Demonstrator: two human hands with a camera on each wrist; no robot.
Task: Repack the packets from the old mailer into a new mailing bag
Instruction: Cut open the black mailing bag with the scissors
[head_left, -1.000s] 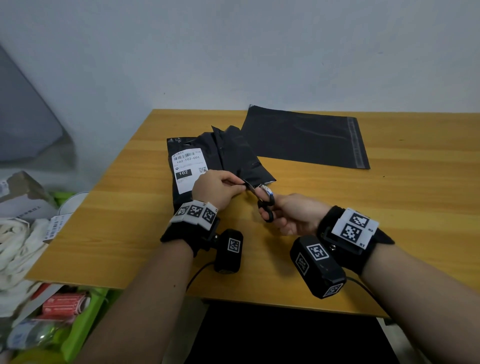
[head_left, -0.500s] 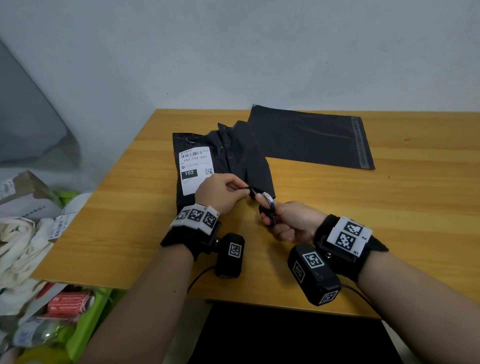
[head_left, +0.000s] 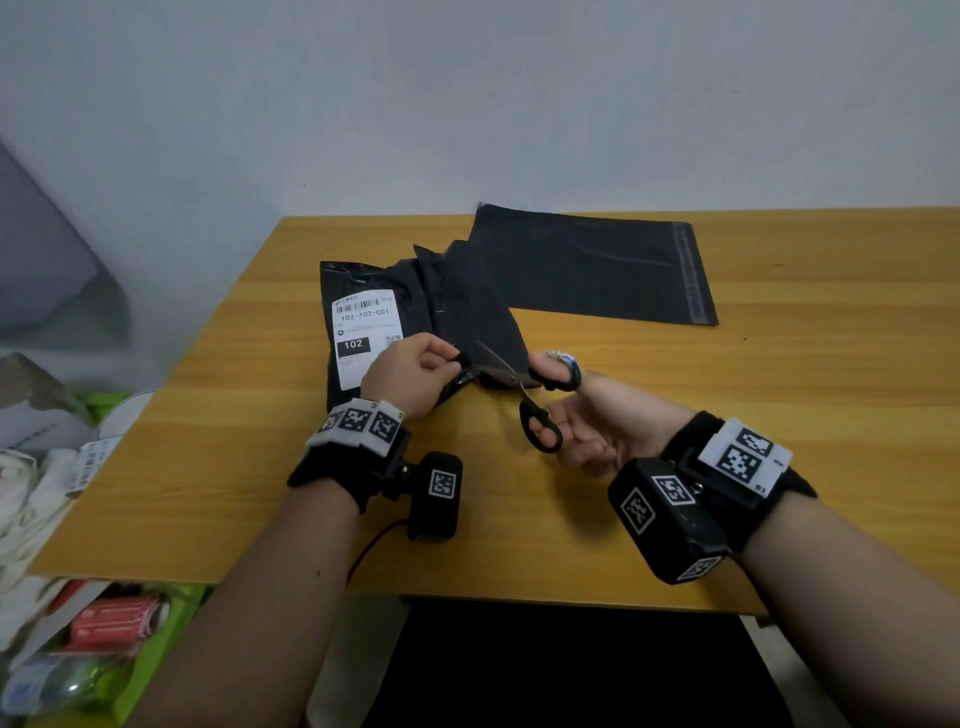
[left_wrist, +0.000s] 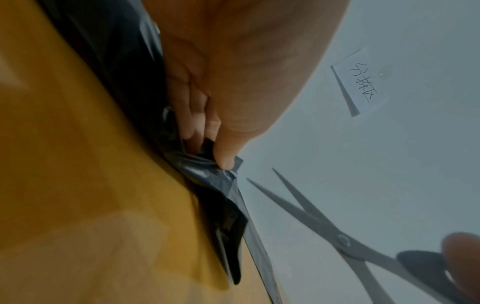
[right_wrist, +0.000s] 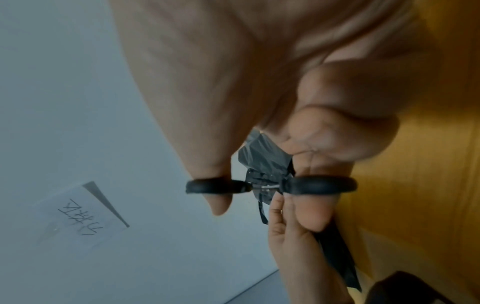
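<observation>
The old black mailer (head_left: 441, 306) with a white shipping label (head_left: 363, 332) lies bulging on the wooden table (head_left: 779, 389). My left hand (head_left: 415, 371) pinches its near corner (left_wrist: 207, 170) and lifts it a little. My right hand (head_left: 587, 421) holds black-handled scissors (head_left: 524, 395), thumb and fingers through the loops (right_wrist: 270, 186). The blades (left_wrist: 293, 203) are spread apart right beside the pinched corner. The new flat black mailing bag (head_left: 597, 265) lies behind, with its adhesive strip to the right. No packets show; the mailer hides its contents.
The table's left and front edges are near my arms. Left of the table on the floor stand a green bin (head_left: 150, 660) with red packets, white cloth (head_left: 31, 499) and a cardboard box (head_left: 31, 405). A handwritten paper note (left_wrist: 361, 80) hangs on the grey wall.
The scissor blades, nearly closed at the corner before, now stand spread wide. My left hand still pinches the same corner. The view has shifted slightly.
</observation>
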